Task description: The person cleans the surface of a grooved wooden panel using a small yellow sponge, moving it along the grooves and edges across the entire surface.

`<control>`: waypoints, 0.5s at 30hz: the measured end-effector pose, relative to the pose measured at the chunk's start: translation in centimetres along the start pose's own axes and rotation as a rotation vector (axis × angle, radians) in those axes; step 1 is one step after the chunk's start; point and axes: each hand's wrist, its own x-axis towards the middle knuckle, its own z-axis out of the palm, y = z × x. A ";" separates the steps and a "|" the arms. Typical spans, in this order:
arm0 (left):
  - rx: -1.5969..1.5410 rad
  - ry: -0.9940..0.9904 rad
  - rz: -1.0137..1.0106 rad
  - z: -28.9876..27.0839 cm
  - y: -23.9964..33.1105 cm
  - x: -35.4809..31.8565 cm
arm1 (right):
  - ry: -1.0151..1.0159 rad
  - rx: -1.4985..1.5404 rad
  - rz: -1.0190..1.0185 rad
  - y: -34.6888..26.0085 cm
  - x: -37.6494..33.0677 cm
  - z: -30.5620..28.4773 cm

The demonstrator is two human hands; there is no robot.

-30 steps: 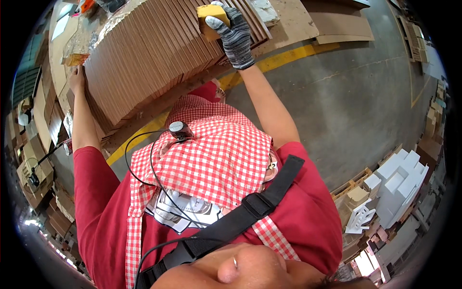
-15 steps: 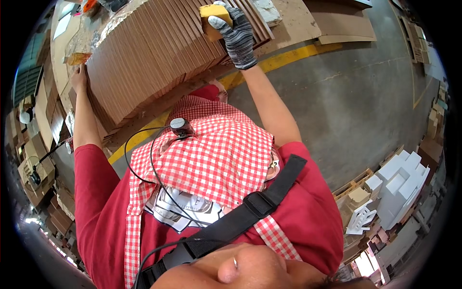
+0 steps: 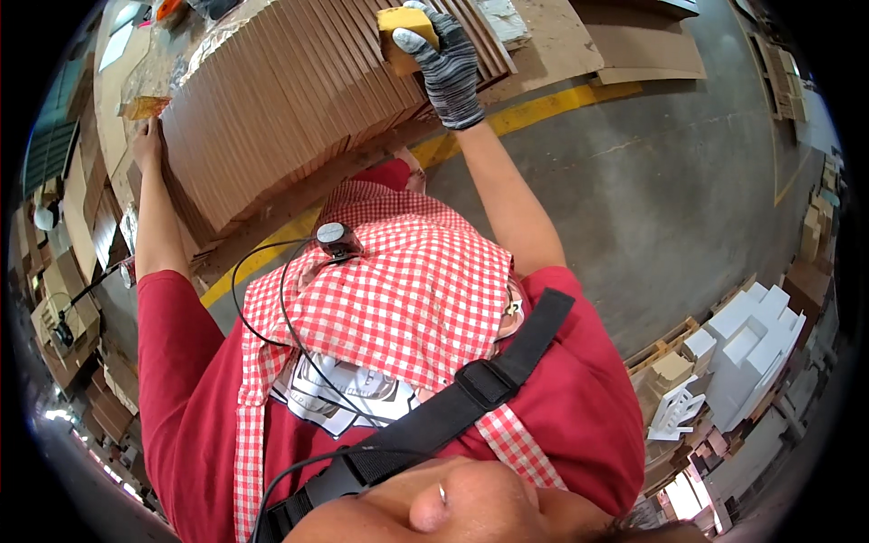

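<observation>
Now, right hand (image 3: 445, 74): clasped round block (image 3: 403, 22).
Left hand (image 3: 148, 147): grip cannot be told.
Boards (image 3: 272, 113): apparently being rubbed.
Block: steady pressure needed next.

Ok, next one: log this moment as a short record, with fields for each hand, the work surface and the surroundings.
Work surface: tan table bearing a row of brown panels, packed side by side
Right hand: striped grey glove, grip closed on a yellow block over the row's right part
Left hand: bare, at the row's left end, beside an amber piece; hold unclear
Floor: grey, yellow stripe
</observation>
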 end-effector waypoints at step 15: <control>0.024 -0.001 0.035 0.4 -0.5 0.6 | 0.031 -0.009 -0.033 0.9 -0.3 0.5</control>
